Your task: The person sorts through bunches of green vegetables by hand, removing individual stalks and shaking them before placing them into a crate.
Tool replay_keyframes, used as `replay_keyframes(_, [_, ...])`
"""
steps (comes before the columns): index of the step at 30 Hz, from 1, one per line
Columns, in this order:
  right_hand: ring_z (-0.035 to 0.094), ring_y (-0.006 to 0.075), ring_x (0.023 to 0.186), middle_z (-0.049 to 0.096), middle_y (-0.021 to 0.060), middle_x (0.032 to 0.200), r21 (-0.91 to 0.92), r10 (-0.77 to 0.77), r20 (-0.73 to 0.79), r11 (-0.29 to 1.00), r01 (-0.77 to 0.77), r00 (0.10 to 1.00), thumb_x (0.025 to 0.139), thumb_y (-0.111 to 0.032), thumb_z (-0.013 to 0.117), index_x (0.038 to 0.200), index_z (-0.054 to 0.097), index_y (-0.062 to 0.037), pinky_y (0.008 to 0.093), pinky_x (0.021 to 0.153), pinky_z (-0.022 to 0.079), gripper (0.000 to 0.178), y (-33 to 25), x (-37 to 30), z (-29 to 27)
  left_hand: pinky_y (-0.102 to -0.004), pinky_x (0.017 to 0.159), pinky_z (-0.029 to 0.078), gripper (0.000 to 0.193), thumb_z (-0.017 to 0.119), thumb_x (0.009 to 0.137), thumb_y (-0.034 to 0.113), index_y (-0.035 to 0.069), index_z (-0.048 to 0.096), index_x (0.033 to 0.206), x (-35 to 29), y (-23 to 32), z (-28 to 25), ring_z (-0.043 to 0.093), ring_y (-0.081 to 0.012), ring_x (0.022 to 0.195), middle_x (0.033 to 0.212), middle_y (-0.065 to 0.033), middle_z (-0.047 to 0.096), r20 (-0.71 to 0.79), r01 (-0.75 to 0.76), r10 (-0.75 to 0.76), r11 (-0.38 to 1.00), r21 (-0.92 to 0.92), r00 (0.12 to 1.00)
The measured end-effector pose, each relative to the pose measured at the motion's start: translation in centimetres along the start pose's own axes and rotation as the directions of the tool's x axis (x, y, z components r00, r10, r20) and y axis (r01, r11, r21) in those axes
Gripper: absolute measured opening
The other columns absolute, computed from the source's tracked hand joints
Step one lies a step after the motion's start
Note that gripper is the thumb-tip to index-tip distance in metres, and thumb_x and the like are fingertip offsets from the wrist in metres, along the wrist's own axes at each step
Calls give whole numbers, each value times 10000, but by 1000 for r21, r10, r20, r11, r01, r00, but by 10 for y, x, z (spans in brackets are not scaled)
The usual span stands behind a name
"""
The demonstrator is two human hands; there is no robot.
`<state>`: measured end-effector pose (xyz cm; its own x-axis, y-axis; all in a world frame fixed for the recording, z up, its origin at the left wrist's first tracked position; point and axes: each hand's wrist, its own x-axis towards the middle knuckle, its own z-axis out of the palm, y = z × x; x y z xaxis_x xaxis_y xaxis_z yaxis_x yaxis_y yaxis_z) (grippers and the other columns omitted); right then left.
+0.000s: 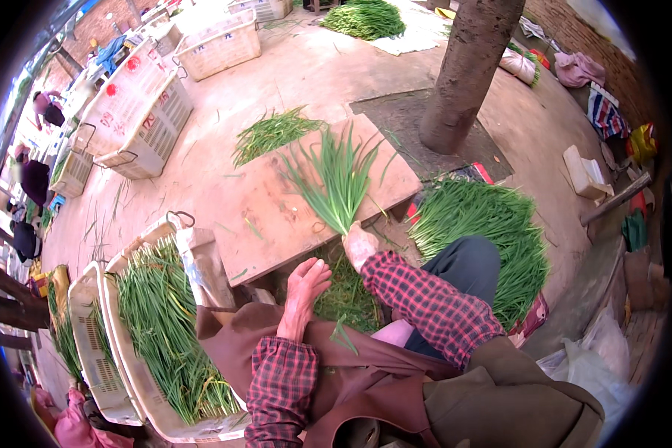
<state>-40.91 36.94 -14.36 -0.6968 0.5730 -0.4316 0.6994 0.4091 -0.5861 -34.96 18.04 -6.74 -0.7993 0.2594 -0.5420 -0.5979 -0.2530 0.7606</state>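
Observation:
A fanned bunch of green chives lies with its leaf ends spread over a low wooden board. My right hand is closed around the stem end at the board's near edge. My left hand is raised just short of the board, to the left of the right hand; its fingers are stretched out with nothing in them. Between my legs, below the board, lie loose green leaves. A smaller heap of loose leaves rests on the ground past the board's far edge.
A large chive pile lies by my right knee. A white crate full of chives stands on my left. A tree trunk rises beyond the board. White crates stand at the far left, with people nearby.

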Motion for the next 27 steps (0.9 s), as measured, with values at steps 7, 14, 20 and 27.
replay_keyframes(7, [689, 348, 663, 698, 190, 811, -427, -499, 299, 692, 582, 813, 962, -121, 439, 1306, 443, 139, 467, 550, 536, 431, 17, -147, 5, -340, 760, 554, 380, 746, 868, 210, 39, 568, 1157, 4, -10, 1, 627, -160, 845, 974, -32, 625, 12, -13, 14, 993, -118, 1000])
replay_keyframes(14, [688, 345, 801, 683, 203, 913, -330, -584, 492, 562, 758, 646, 923, -289, 573, 1391, 359, 138, 432, 683, 546, 668, -3, -182, -41, -336, 616, 557, 273, 733, 808, 19, 22, 575, 1030, 0, -16, -6, 651, -200, 666, 834, -78, 649, -84, -84, 64, 959, -269, 994])
replay_keyframes(20, [661, 156, 884, 687, 113, 1036, 725, -557, 309, 663, 188, 771, 933, -173, 666, 1369, 471, 50, 290, 858, 530, 527, 38, -135, -72, -307, 579, 546, 309, 716, 827, 52, 16, 556, 1089, -19, 2, 11, 645, -171, 666, 868, -89, 664, -117, -142, 121, 971, -192, 986])
replay_keyframes(27, [565, 149, 1127, 582, 92, 1286, 899, -702, 367, 436, -40, 610, 905, -342, 712, 1407, 422, 14, 321, 961, 465, 680, -36, -110, -79, -270, 636, 515, 436, 700, 843, 40, 4, 485, 1221, -53, 17, 26, 616, -124, 713, 923, -47, 602, 196, -453, 435, 890, 58, 879])
